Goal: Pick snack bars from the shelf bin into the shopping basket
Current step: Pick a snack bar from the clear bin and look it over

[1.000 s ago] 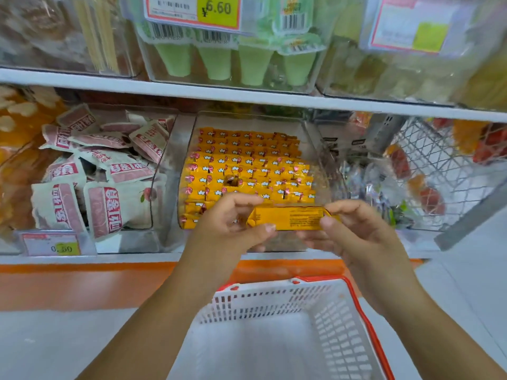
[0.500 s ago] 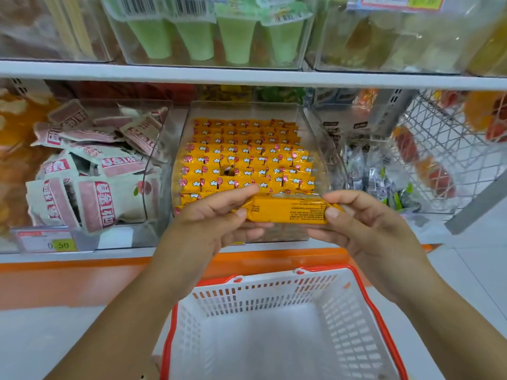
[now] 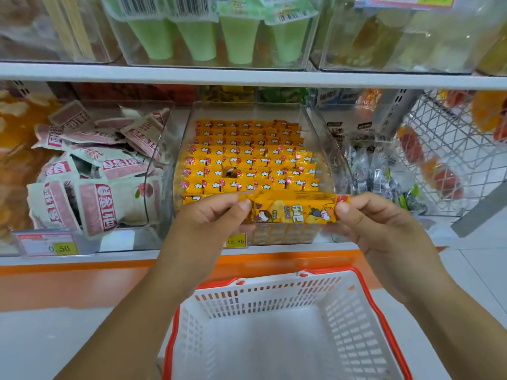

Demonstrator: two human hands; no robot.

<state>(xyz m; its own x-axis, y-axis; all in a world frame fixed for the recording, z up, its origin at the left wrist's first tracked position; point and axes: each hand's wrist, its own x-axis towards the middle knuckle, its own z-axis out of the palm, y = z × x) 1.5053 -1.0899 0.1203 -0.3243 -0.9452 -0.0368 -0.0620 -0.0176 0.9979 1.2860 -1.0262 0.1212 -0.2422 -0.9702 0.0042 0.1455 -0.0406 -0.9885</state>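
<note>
In front of the clear shelf bin [image 3: 321, 138], at its lower front edge, both hands hold one yellow snack bar [image 3: 296, 212] flat and level, printed face up (cartoon figures and lettering visible). The left hand [image 3: 208, 218] pinches the bar's left end between thumb and curled fingers. The right hand [image 3: 375, 226] pinches the right end the same way, with the thumb on top. The bar is above the shopping basket [image 3: 384, 311] and apart from it, not inside. The basket is white slotted plastic with a red rim, and it sits below the hands by the orange shelf base [image 3: 68, 286].

The bin is packed with rows of matching yellow bars [image 3: 247, 160], with one small gap near the middle. A yellow price tag [image 3: 235, 241] reading 15.80 sits on the bin front, partly behind the left hand. The bin to the left holds pink and white packets [image 3: 96, 171], and a tag [image 3: 59, 248] below them reads 0.50. To the right are small silvery wrapped sweets [image 3: 370, 171], then a wire basket [image 3: 444, 149]. On the upper shelf [image 3: 247, 76], a clear box holds green cups [image 3: 238, 39] with barcoded lids.
</note>
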